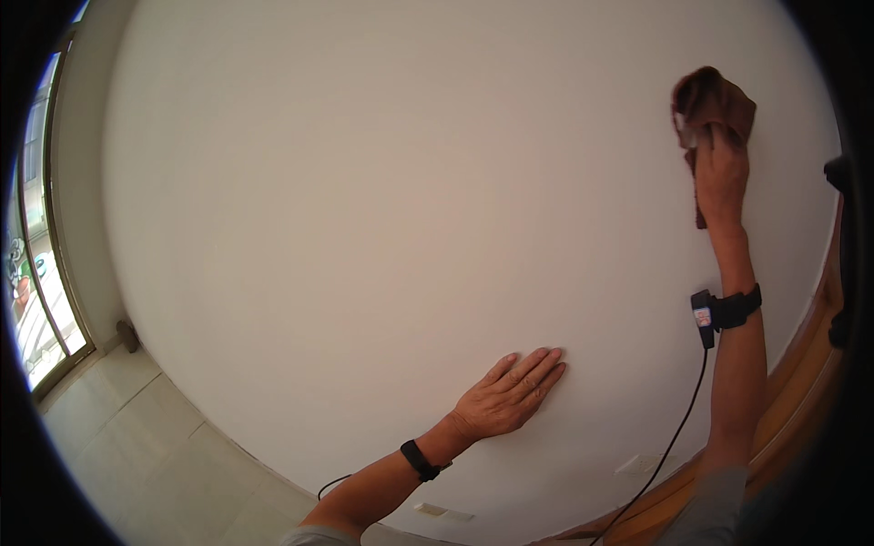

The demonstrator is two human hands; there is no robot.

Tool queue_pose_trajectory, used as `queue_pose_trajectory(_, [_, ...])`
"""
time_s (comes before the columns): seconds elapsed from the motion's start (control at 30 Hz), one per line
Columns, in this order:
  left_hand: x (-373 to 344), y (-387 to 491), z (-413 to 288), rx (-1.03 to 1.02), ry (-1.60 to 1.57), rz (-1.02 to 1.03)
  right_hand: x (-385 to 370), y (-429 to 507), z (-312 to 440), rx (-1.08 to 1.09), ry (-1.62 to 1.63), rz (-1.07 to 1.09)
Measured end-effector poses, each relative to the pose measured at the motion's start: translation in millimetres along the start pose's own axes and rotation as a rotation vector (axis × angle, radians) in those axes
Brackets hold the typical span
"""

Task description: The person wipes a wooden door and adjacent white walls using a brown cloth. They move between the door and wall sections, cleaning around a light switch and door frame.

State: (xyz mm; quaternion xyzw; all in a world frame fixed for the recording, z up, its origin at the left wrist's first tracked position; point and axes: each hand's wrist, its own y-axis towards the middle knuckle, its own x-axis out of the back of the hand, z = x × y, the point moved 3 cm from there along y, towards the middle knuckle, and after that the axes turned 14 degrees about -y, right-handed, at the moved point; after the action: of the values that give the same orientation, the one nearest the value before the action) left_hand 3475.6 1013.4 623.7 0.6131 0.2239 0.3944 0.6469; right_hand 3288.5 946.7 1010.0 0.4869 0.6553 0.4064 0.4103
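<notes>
A plain white wall [382, 225] fills most of the head view. At the upper right, my right hand [722, 170] is raised and presses a dark reddish-brown cloth [724, 102] against it; the cloth is bunched over my fingertips, with a strip hanging down beside the wrist. My left hand [505, 399] lies flat on the wall at lower centre, palm down, fingers slightly apart, holding nothing. A black band [420, 461] circles the left wrist. On the right forearm a black strap [737, 309] carries a small device [703, 317] with a cable.
Wall sockets [444, 512] sit low on the wall, with another plate [642, 465] farther right. The black cable [683, 423] hangs beside my right arm. Wooden furniture [792, 423] stands at the right edge. Left are a framed window [48, 273], a doorstop-like object [128, 336] and floor tiles [150, 450].
</notes>
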Motion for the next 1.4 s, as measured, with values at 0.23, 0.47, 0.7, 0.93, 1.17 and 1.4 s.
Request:
queue_pose_trajectory(0.23, [19.4,13.6,-30.0,-0.035,-0.055,0.099,74.6,-31.5,225.9,0.537,0.326,-0.152])
queue_pose_trajectory(0.47, [20.2,-19.7,-25.6,-0.023,-0.023,0.116,76.6,-67.8,234.1,0.626,0.392,-0.134])
queue_pose_trajectory(0.7, [12.0,-52.1,16.4,-0.027,0.067,0.089,7.1,30.7,72.5,0.068,-0.033,-0.195])
queue_pose_trajectory(0.93, [-1.8,-66.8,23.7,0.009,0.056,0.114,-25.2,3.4,105.5,0.096,0.054,-0.072])
queue_pose_trajectory(1.17, [-14.5,-90.6,39.0,0.005,0.122,0.124,4.3,-146.0,283.0,0.675,0.553,-0.069])
queue_pose_trajectory(1.4, [18.1,-145.7,13.5,0.073,0.134,0.236,36.4,-217.7,240.8,0.673,0.567,-0.010])
